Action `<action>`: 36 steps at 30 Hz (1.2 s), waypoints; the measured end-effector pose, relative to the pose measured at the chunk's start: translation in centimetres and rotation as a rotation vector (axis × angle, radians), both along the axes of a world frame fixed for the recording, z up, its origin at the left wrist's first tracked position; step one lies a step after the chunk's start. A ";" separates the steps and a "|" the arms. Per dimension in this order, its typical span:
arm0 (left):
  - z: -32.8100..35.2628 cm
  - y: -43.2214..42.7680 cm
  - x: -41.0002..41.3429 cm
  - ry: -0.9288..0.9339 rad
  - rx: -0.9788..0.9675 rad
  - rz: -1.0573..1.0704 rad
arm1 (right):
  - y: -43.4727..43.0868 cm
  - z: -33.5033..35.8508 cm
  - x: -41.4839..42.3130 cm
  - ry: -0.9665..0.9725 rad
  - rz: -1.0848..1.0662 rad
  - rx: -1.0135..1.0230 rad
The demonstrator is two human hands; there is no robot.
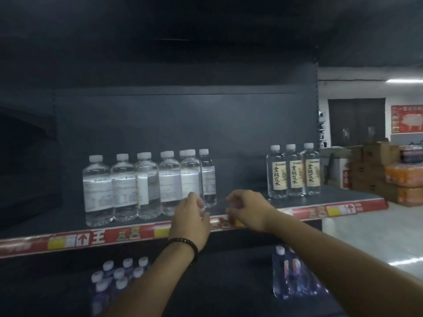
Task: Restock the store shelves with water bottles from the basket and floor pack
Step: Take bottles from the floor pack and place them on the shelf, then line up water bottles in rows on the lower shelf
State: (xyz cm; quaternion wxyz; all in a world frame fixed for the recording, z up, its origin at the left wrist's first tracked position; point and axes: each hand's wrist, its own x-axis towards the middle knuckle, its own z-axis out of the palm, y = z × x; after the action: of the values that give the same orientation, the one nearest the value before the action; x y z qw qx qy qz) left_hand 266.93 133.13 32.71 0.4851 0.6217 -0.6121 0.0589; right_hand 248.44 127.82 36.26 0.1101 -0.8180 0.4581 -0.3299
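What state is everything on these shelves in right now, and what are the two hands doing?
Left bottles: upright, capped, back labels showing.
Front bottle: upright, capped, base gripped by left hand.
Right hand: loosely curled over the shelf edge, holding nothing visible.
Three right bottles: upright, capped, labels facing out.
Lower-shelf bottles: upright, capped.

The dark shelf [343, 199] bears a cluster of clear water bottles [146, 186] at left and three beige-labelled bottles [294, 172] at right

Centre frame, your left hand [192, 217] curls round a water bottle [191, 177]'s base; your right hand [248, 209] hangs loosely curled.
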 end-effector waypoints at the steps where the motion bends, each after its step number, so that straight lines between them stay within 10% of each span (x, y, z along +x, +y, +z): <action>1: -0.5 1.2 -0.9 -0.015 0.036 -0.049 | 1.4 -0.3 -1.2 0.002 -0.009 -0.017; 10: -11.4 11.5 -13.3 -0.158 0.461 -0.447 | 16.6 -10.0 -16.7 0.062 -0.181 0.031; 21: -41.6 16.0 -28.8 -0.163 1.017 -0.812 | 31.0 -43.4 -38.7 -0.070 -0.836 0.560; 28: -55.1 14.5 -37.6 -0.181 1.292 -0.881 | 35.1 -61.4 -41.5 -0.221 -1.070 0.930; 36: -65.5 12.5 -46.6 0.097 1.331 -0.807 | 31.7 -72.0 -40.3 -0.460 -1.267 0.861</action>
State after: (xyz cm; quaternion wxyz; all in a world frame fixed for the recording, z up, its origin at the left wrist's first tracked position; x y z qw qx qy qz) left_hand 220.33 145.68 -32.81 0.0202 0.5129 -0.6757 -0.5291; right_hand 208.10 159.49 -35.73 0.2996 -0.1992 0.8888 -0.2840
